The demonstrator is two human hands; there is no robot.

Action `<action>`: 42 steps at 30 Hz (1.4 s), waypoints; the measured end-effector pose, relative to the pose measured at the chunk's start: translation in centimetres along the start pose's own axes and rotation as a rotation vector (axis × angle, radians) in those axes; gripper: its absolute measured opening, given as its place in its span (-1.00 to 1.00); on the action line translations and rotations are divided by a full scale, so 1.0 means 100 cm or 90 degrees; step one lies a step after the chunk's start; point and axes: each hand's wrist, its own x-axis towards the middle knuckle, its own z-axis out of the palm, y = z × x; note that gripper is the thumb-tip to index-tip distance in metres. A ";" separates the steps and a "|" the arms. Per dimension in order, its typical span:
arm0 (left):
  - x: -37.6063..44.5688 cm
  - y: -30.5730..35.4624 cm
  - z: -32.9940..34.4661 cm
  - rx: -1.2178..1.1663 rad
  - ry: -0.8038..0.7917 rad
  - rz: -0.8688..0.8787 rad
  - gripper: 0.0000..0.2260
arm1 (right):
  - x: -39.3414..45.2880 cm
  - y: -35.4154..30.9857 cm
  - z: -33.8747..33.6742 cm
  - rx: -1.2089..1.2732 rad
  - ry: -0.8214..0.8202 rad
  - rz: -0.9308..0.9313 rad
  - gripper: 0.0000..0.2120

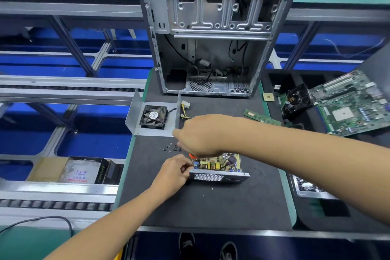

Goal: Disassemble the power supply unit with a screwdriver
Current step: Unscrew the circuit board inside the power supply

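Two hands work one power supply unit [218, 168]; seven loose screws [172, 147] nearby.

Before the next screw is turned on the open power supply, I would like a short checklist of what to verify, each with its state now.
1. Metal cover with black fan set aside from the work: ok, it lies at the back left of the mat.
2. Open power supply base with yellow circuit board steadied: ok, the left hand holds its left corner.
3. Orange-handled screwdriver gripped: ok, in the right hand, only a bit of handle shows.
4. Tip seated in a screw: cannot tell, hidden by the hands.
5. Small black loose screws kept together: ok, grouped on the black mat.
6. Yellow wire bundle with white connectors clear of the tool: cannot tell.
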 end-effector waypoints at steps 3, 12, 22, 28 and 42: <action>-0.001 0.001 0.001 0.003 0.004 -0.015 -0.95 | 0.000 -0.001 -0.003 0.019 -0.012 -0.027 -0.84; -0.003 0.009 -0.005 -0.019 -0.004 0.013 -0.61 | 0.001 -0.005 0.003 0.041 0.048 -0.016 -0.71; -0.005 0.006 -0.002 0.033 -0.017 -0.013 -0.84 | 0.001 -0.001 -0.001 0.030 0.030 -0.028 -0.81; -0.005 0.007 -0.002 0.032 -0.029 -0.018 -0.86 | 0.000 -0.001 0.001 0.164 0.031 -0.074 -0.75; 0.002 0.003 -0.002 0.013 -0.060 -0.037 -0.87 | 0.002 -0.001 -0.004 0.099 0.028 -0.037 -0.78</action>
